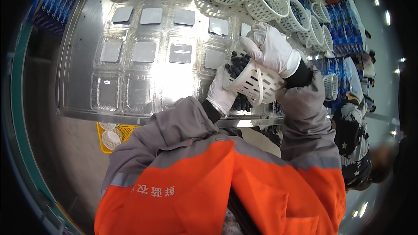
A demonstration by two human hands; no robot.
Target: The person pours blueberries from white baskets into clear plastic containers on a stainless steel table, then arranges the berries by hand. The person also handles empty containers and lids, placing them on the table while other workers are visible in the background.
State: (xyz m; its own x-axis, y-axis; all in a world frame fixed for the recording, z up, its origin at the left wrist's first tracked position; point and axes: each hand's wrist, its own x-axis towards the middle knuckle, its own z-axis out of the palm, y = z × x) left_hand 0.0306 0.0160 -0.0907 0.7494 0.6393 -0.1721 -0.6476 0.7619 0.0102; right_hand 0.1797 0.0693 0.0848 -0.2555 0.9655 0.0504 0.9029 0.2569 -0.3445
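A white slotted plastic basket (258, 81) is tilted, its mouth toward the left. Blueberries (239, 63) lie at that mouth. My right hand (272, 50), in a white glove, grips the basket at its upper side. My gloved left hand (222, 89) is cupped against the rim at the lower left; some of its fingers are hidden. More blueberries (241, 103) show beneath the basket, near the table's front edge. To the left stand rows of clear plastic clamshell boxes (138, 91), several with a pale square pad (144, 51) in them.
White baskets (266, 1), some with blueberries, line the back right of the metal table (78, 71). Blue printed cartons (343, 26) stand beyond them. A yellow crate (104, 140) with baskets is below the front edge. Another person (352, 140) is at the right.
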